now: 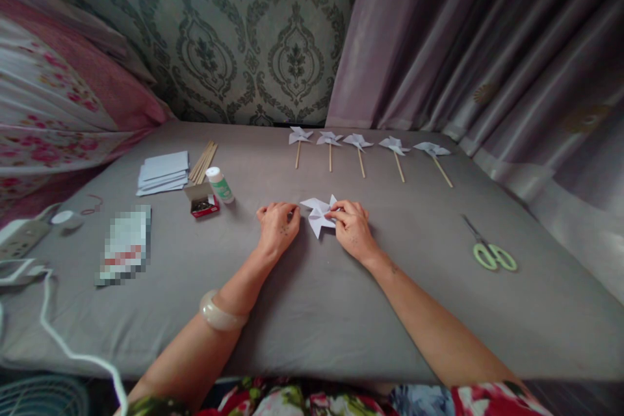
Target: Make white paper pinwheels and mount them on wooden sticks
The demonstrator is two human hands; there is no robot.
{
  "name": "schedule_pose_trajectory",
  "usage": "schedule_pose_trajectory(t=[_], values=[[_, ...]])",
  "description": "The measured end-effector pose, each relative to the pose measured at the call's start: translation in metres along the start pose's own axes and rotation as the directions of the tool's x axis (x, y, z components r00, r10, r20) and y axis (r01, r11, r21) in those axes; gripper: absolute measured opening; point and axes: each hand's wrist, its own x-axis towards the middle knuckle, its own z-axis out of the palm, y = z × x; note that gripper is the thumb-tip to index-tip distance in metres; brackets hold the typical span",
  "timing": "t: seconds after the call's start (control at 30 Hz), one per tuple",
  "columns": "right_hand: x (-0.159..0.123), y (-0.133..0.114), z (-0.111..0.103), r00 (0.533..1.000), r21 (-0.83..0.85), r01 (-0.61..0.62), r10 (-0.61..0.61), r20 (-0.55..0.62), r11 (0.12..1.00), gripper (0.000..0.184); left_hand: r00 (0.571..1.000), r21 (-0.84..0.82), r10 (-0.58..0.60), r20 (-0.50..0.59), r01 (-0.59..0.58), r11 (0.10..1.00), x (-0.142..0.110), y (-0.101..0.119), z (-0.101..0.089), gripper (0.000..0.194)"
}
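A white paper pinwheel (pixel 318 216) without a stick is held near the middle of the grey-covered surface. My right hand (pixel 355 227) is closed on it, thumb and fingers pinching its centre and right side. Just left of the pinwheel, my left hand (pixel 279 229) is closed with the fingertips together; what they hold, if anything, is too small to make out. Left of that hand lie an open small red box (pixel 203 205) with tiny metal pieces inside and a white-and-green glue stick (pixel 220 185) standing upright.
Several finished pinwheels (pixel 358 143) on sticks lie in a row at the back. A paper stack (pixel 163 173) and wooden sticks (pixel 203 162) are at back left. Green-handled scissors (pixel 493 256) lie right; a blurred packet (pixel 125 244) and power strip (pixel 22 237) with cable sit left.
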Motion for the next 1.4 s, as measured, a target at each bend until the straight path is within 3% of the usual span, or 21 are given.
schedule_pose_trajectory(t=[0.33, 0.6, 0.9, 1.4], values=[[0.0, -0.002, -0.002, 0.999, -0.001, -0.027, 0.027, -0.044, 1.0, 0.023, 1.0, 0.0, 0.008, 0.019, -0.008, 1.0, -0.001, 0.001, 0.001, 0.025], [0.0, 0.0, -0.005, 0.994, -0.044, -0.076, 0.072, -0.08, 0.996, 0.027, 0.999, 0.003, 0.012, 0.032, -0.012, 1.0, -0.001, 0.002, 0.001, 0.025], [-0.003, -0.006, -0.011, 0.999, -0.164, 0.047, -0.044, 0.022, 0.985, 0.029, 0.999, 0.0, 0.022, 0.041, -0.022, 1.0, -0.002, 0.0, 0.002, 0.025], [0.001, -0.018, -0.014, 0.974, -0.291, 0.178, -0.126, 0.188, 0.94, 0.023, 0.993, 0.015, 0.067, 0.102, -0.069, 0.998, -0.005, 0.007, 0.0, 0.025]])
